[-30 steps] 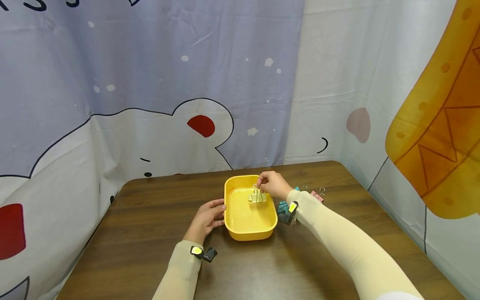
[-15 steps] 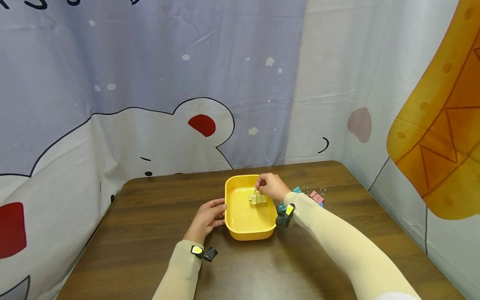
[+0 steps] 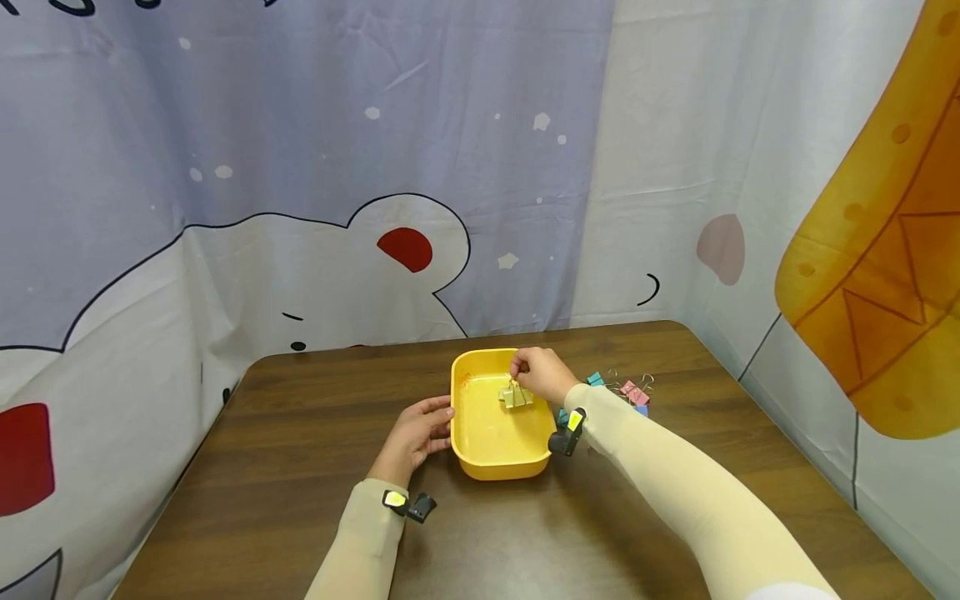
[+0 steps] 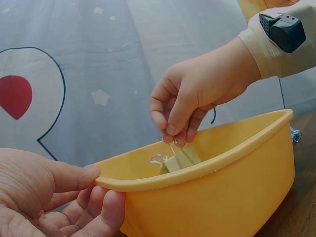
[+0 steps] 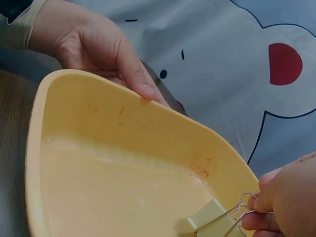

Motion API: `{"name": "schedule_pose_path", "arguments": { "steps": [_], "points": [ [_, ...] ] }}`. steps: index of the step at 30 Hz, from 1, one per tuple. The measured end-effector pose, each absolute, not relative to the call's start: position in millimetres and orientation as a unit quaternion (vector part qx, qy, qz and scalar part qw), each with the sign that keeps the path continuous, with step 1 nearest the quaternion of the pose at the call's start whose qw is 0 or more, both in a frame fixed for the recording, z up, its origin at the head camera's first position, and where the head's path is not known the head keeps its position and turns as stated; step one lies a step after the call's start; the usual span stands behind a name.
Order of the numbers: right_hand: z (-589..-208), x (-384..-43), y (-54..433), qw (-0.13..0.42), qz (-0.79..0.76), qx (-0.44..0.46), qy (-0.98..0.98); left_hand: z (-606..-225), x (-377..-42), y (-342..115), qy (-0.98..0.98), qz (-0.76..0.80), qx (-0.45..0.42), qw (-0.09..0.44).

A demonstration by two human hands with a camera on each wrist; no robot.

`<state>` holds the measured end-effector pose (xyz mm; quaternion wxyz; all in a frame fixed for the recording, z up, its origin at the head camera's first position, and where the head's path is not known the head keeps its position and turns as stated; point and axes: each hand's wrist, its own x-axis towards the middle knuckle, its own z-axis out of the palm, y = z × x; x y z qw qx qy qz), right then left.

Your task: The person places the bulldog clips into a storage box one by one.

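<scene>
A yellow plastic tray (image 3: 501,450) stands on the table, its inside marked with reddish smudges. My left hand (image 3: 417,429) grips its left side, with the thumb at the rim and the other fingers against the outer wall. Over the tray's far right part, my right hand (image 3: 546,372) pinches the wire handles of a pale yellow binder clip (image 5: 210,217). The clip's body is low inside the tray, close to the floor of it. Another wire loop (image 4: 158,159) shows beside the clip in the left wrist view.
Right of the tray lie several loose binder clips, among them a pink clip (image 3: 633,392), a blue clip (image 3: 642,410) and a teal clip (image 3: 595,379). The right forearm partly covers this group. A printed curtain (image 3: 517,167) hangs behind the brown wooden table (image 3: 300,450).
My right hand has lowered slightly, bringing the binder clip a little further down in the tray. The right wrist has tilted, showing more of the loose clips. The left hand keeps its place.
</scene>
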<state>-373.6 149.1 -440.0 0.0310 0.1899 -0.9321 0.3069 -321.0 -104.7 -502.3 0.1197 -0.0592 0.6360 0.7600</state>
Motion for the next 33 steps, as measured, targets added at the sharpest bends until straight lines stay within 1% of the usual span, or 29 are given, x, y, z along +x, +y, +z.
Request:
{"name": "schedule_pose_path", "arguments": {
  "steps": [8,18,27,33],
  "points": [
    [-441,-374,150,0.056,0.283,0.208,-0.935,-501,-321,-105,0.634,0.761,-0.060,0.124],
    [-437,-377,156,0.066,0.288,0.200,-0.934,-501,-320,-105,0.635,0.760,-0.059,0.123],
    [-416,-380,186,0.088,0.310,0.175,-0.931,-501,-321,-105,0.638,0.758,-0.061,0.122],
    [-411,-381,211,0.104,0.318,0.153,-0.930,-502,-321,-106,0.635,0.760,-0.066,0.123]
  ]
}}
